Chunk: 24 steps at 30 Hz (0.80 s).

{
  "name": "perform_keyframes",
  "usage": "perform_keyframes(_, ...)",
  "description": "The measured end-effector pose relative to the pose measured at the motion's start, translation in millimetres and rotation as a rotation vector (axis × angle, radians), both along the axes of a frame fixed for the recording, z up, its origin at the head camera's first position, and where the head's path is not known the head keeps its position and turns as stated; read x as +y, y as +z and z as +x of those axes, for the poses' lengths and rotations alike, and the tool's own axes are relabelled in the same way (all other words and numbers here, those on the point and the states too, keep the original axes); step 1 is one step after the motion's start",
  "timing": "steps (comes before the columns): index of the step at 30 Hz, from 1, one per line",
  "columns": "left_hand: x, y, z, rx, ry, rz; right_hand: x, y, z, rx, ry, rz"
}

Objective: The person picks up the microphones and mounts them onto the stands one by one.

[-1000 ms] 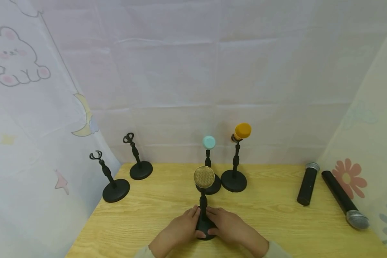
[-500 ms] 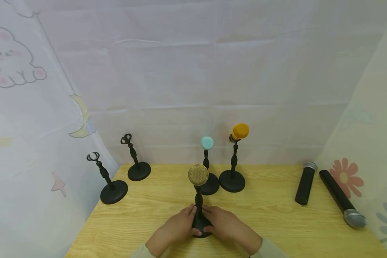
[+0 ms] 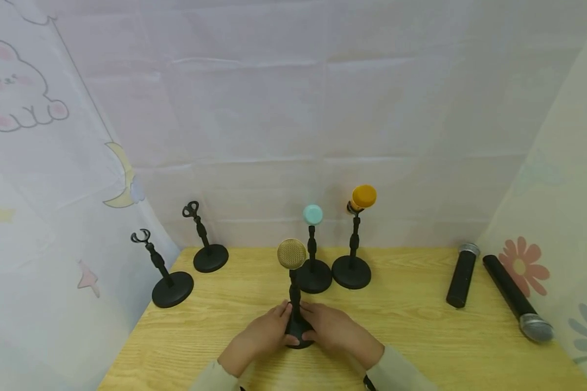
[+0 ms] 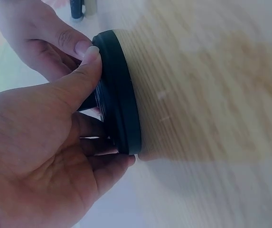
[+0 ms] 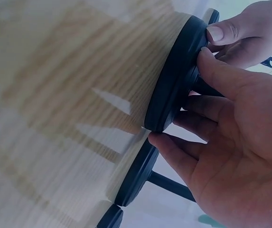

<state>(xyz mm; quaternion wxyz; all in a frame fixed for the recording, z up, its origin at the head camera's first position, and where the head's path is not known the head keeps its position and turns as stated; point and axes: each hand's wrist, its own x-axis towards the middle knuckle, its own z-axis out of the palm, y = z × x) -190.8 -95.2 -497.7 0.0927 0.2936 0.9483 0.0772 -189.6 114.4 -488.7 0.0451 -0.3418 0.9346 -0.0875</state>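
A gold mesh-headed microphone [image 3: 291,253] stands upright on a black desk stand with a round base [image 3: 298,328], near the table's front middle. My left hand [image 3: 264,332] grips the base's left side, thumb on top and fingers round the rim. On the right side my right hand [image 3: 336,329] holds it the same way. In the left wrist view, the black base [image 4: 119,95] shows edge-on, low at the wood surface. The right wrist view shows both thumbs close together on the base [image 5: 173,78]. Just behind is a stand with a mint-topped microphone [image 3: 313,214].
A stand with a yellow-topped microphone [image 3: 364,196] is at the back. Two bare stands, one nearer [image 3: 173,289] and one farther [image 3: 211,258], are at left. Two black handheld microphones, one shorter [image 3: 462,277] and one longer [image 3: 513,293], lie at right. Cloth walls surround the table.
Both hands have moved the stand with the gold microphone left and a little farther from me, closer to the mint-topped one. The view has shifted slightly. The other stands have not moved.
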Motion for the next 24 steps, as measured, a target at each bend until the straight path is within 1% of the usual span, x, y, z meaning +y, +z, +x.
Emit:
perform_keyframes(6,-4.7,-0.9,-8.8,-0.039,0.019,0.007,-7,3.8,-5.7,-0.049,-0.024,-0.017)
perform_keyframes(13,-11.0,-3.6,-18.8,-0.041,0.030,0.002,-14,0.3,-16.8,-0.055,-0.029,-0.020)
perform_keyframes(19,-17.0,-2.0,-25.3,-0.060,0.026,0.028,-18,-3.6,-23.7,-0.088,-0.055,-0.018)
perform_keyframes(24,-21.2,-1.1,-29.6,-0.077,0.031,0.046,-23,-6.1,-29.3,-0.076,-0.062,-0.005)
